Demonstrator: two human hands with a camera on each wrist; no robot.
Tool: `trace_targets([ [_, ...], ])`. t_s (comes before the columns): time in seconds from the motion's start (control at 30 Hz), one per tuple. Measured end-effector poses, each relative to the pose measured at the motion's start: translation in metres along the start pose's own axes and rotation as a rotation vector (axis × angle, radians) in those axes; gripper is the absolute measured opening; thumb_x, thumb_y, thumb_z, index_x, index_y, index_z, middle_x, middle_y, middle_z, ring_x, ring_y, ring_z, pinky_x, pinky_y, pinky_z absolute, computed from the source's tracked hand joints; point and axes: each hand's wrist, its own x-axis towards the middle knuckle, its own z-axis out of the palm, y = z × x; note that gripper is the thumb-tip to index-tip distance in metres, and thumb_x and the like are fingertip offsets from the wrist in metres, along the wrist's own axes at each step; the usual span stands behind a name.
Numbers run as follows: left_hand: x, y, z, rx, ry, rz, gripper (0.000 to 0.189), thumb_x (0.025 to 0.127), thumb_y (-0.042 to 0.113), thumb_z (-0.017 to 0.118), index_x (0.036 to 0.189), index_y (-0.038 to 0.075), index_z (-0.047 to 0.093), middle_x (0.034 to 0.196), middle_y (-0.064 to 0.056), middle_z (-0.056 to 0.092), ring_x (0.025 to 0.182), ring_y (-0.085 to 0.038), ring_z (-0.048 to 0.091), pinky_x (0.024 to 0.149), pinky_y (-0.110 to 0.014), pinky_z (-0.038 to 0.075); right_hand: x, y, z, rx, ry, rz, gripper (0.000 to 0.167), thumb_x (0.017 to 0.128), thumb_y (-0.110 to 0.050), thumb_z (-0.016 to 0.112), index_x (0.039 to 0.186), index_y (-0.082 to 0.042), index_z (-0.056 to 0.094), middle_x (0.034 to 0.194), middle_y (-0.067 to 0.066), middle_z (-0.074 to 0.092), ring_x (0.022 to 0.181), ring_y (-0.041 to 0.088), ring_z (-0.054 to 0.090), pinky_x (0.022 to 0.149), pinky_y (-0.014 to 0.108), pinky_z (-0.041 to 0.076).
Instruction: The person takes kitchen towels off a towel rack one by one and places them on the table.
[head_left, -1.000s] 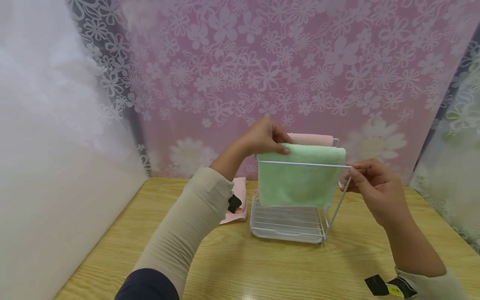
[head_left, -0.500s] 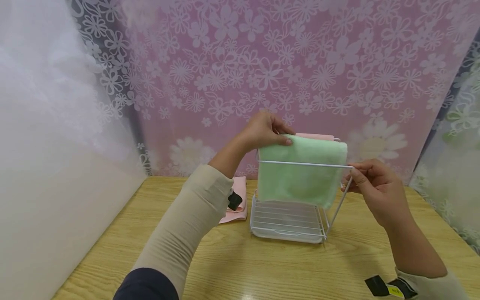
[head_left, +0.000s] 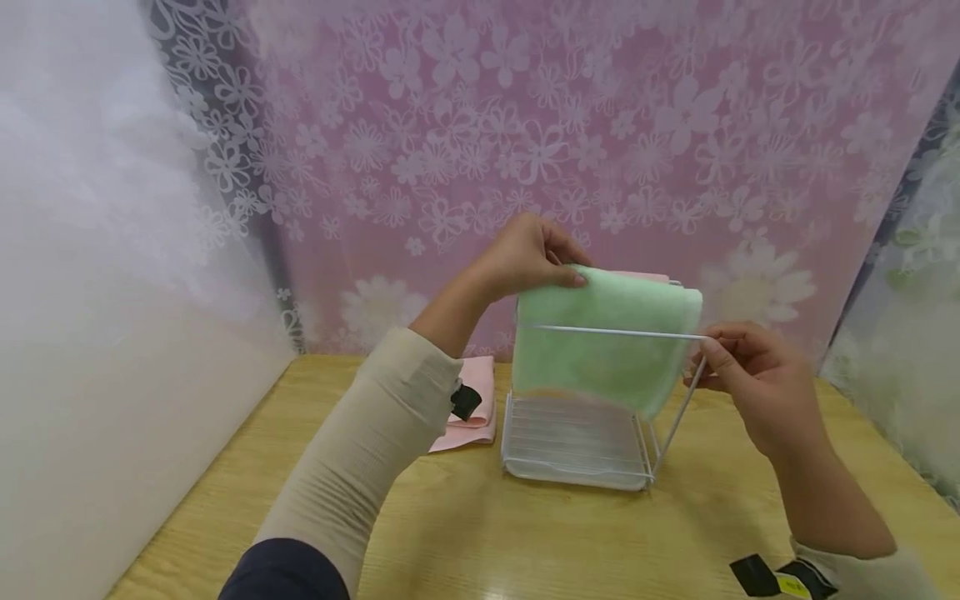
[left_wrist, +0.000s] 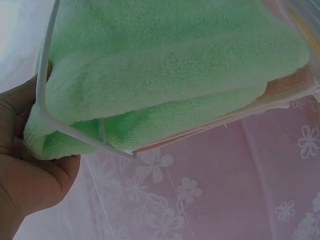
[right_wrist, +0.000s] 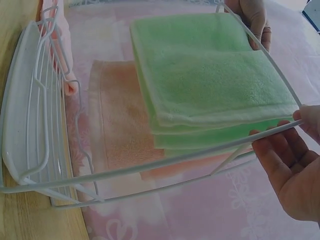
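Note:
A folded light green towel (head_left: 600, 367) hangs within a white wire rack (head_left: 678, 412). My left hand (head_left: 532, 258) pinches its top fold near the left end, thumb on the near side. In the left wrist view the green towel (left_wrist: 175, 60) shows its layered fold beside the rack's bent wire. My right hand (head_left: 757, 383) grips the rack's upper right front corner between thumb and fingers. Behind the green one, a pink towel (right_wrist: 122, 110) hangs on the rack, mostly hidden in the head view.
At the rack's base lies a whitish tray (head_left: 577, 475) under a wire shelf. Another folded pink towel (head_left: 480, 392) lies on the wooden table (head_left: 525, 542), left of the rack and partly behind my sleeve. A pink flowered curtain (head_left: 450, 150) stands behind.
My left hand has risen slightly, lifting the green towel's top fold and its lower left edge. It covers more of the pink towel behind. My right hand has stayed at the rack's corner.

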Motion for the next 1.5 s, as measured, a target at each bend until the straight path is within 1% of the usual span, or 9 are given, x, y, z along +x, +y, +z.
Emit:
trace_targets([
  [0.2, 0.0, 0.003, 0.002, 0.056, -0.017, 0.017, 0.017, 0.081, 0.011, 0.081, 0.097, 0.008, 0.079, 0.086, 0.0, 0.074, 0.081, -0.011, 0.069, 0.073, -0.024, 0.054, -0.003, 0.001, 0.0, -0.047, 0.03, 0.018, 0.009, 0.098, 0.004, 0.051, 0.102, 0.009, 0.058, 0.084, 0.01, 0.059, 0.071, 0.015, 0.062, 0.065, 0.021, 0.056],
  [0.37, -0.002, 0.006, 0.0, 0.031, -0.013, 0.039, 0.016, 0.08, 0.009, 0.081, 0.096, 0.008, 0.079, 0.085, 0.0, 0.074, 0.08, -0.012, 0.069, 0.073, -0.025, 0.055, -0.001, 0.0, 0.002, -0.048, 0.032, 0.007, 0.01, 0.098, 0.004, 0.051, 0.102, 0.012, 0.056, 0.085, 0.01, 0.058, 0.07, 0.015, 0.062, 0.064, 0.021, 0.056],
  [0.47, -0.004, 0.005, -0.001, 0.031, -0.018, 0.062, 0.016, 0.08, 0.009, 0.082, 0.095, 0.008, 0.079, 0.084, 0.001, 0.074, 0.08, -0.012, 0.07, 0.072, -0.026, 0.055, 0.001, 0.001, 0.005, -0.016, 0.042, 0.008, 0.01, 0.098, 0.005, 0.051, 0.101, 0.014, 0.056, 0.084, 0.011, 0.058, 0.068, 0.016, 0.062, 0.064, 0.022, 0.056],
  [0.57, -0.006, 0.004, -0.002, 0.038, -0.04, 0.059, 0.016, 0.081, 0.009, 0.081, 0.096, 0.009, 0.079, 0.086, 0.002, 0.074, 0.082, -0.012, 0.069, 0.074, -0.025, 0.055, 0.001, 0.002, 0.007, 0.016, 0.059, 0.02, 0.01, 0.097, 0.007, 0.051, 0.101, 0.014, 0.057, 0.083, 0.011, 0.059, 0.067, 0.017, 0.063, 0.064, 0.023, 0.056],
  [0.67, -0.009, 0.005, -0.003, 0.031, -0.064, 0.054, 0.017, 0.081, 0.008, 0.081, 0.097, 0.008, 0.078, 0.088, 0.001, 0.074, 0.083, -0.012, 0.069, 0.075, -0.025, 0.055, 0.0, 0.002, 0.008, 0.001, 0.07, 0.031, 0.01, 0.097, 0.007, 0.052, 0.102, 0.012, 0.058, 0.084, 0.009, 0.06, 0.067, 0.016, 0.062, 0.064, 0.023, 0.056],
  [0.93, -0.013, 0.014, -0.006, -0.002, -0.111, 0.093, 0.018, 0.08, 0.005, 0.081, 0.098, 0.006, 0.078, 0.09, 0.0, 0.074, 0.081, -0.015, 0.07, 0.074, -0.028, 0.055, 0.003, 0.001, 0.006, -0.005, 0.066, 0.04, 0.01, 0.098, 0.004, 0.051, 0.101, 0.007, 0.061, 0.084, 0.008, 0.061, 0.07, 0.015, 0.064, 0.066, 0.021, 0.055],
  [1.17, -0.016, 0.013, -0.007, -0.027, -0.129, 0.136, 0.019, 0.08, 0.003, 0.08, 0.098, 0.004, 0.077, 0.091, -0.001, 0.074, 0.084, -0.015, 0.07, 0.076, -0.029, 0.056, 0.004, 0.0, 0.007, -0.014, 0.068, 0.041, 0.009, 0.098, 0.003, 0.051, 0.1, 0.006, 0.06, 0.082, 0.007, 0.061, 0.068, 0.015, 0.063, 0.066, 0.021, 0.055],
  [1.27, -0.018, 0.012, -0.009, -0.052, -0.135, 0.137, 0.019, 0.08, 0.004, 0.08, 0.099, 0.004, 0.077, 0.092, -0.001, 0.074, 0.084, -0.017, 0.07, 0.076, -0.03, 0.056, 0.005, -0.001, 0.007, -0.019, 0.069, 0.031, 0.009, 0.098, 0.004, 0.051, 0.1, 0.006, 0.06, 0.082, 0.007, 0.061, 0.068, 0.015, 0.063, 0.065, 0.02, 0.055],
  [1.5, -0.028, 0.008, -0.009, -0.094, -0.151, 0.098, 0.02, 0.079, 0.005, 0.081, 0.099, 0.005, 0.077, 0.092, -0.001, 0.074, 0.081, -0.019, 0.071, 0.074, -0.033, 0.056, 0.003, 0.0, 0.007, -0.05, 0.05, 0.039, 0.008, 0.098, 0.003, 0.052, 0.1, 0.007, 0.058, 0.081, 0.007, 0.061, 0.067, 0.015, 0.062, 0.064, 0.021, 0.055],
])
